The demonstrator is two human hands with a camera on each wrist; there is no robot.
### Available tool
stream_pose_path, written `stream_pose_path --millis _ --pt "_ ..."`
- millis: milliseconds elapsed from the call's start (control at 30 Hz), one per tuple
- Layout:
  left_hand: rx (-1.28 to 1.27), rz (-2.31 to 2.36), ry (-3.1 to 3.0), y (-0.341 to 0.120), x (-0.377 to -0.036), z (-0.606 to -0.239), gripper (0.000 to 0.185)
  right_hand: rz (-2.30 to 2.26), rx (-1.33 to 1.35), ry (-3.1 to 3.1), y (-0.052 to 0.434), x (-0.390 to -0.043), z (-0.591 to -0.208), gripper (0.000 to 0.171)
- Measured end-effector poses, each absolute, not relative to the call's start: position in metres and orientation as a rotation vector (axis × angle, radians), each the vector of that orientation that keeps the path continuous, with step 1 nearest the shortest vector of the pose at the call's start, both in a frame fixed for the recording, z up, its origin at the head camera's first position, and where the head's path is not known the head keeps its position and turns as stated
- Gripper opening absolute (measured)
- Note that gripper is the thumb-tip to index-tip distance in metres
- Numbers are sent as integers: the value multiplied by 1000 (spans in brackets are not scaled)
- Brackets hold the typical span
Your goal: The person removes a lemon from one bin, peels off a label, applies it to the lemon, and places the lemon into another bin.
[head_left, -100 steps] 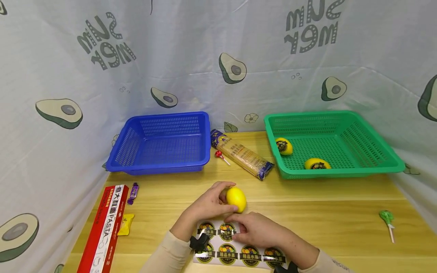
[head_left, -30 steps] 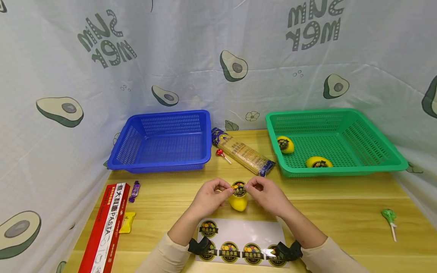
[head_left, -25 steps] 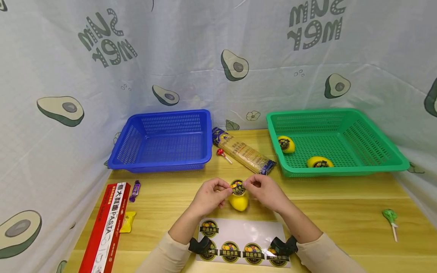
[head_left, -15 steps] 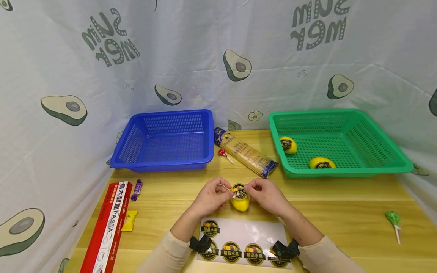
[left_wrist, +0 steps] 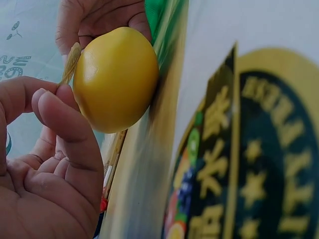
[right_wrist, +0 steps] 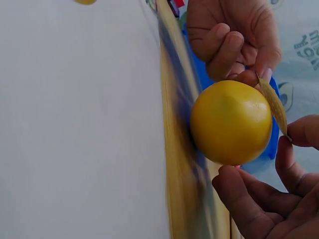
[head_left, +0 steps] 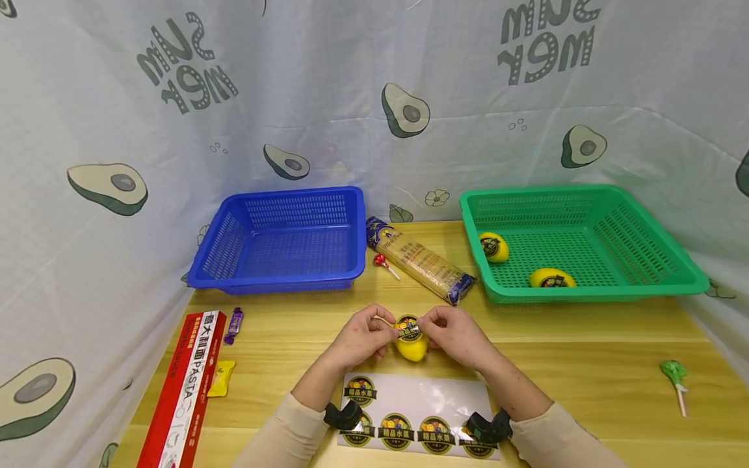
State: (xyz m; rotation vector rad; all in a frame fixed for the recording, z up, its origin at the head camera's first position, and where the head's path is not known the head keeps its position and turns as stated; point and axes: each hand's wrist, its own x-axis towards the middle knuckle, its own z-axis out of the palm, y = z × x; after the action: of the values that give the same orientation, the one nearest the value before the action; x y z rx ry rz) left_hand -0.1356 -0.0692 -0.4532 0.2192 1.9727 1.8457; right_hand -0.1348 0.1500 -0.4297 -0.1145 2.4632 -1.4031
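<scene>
The sticker has sunk onto the lemon — both hands pinch its edges, half hiding it.

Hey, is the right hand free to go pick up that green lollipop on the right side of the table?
Probably not yet. The right hand pinches one edge of the sticker over the lemon. The table between it and the green lollipop is bare.
</scene>
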Motion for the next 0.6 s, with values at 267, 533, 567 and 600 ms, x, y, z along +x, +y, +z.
stream_pose_path --millis 267,533,567,600 --pt "193 1836 1957 -68 -136 -455 24 -1452 -97 2395 149 -135 -433 22" --pt "172 1824 1969 -68 -135 -456 27 -1488 -101 2331 149 -136 -435 21" --pt "158 1818 1971 -68 -135 -456 28 -1501 -97 2312 150 -136 -436 20" --pt "142 1810 1974 -68 -135 -456 29 -1516 -91 2290 150 -136 -436 20"
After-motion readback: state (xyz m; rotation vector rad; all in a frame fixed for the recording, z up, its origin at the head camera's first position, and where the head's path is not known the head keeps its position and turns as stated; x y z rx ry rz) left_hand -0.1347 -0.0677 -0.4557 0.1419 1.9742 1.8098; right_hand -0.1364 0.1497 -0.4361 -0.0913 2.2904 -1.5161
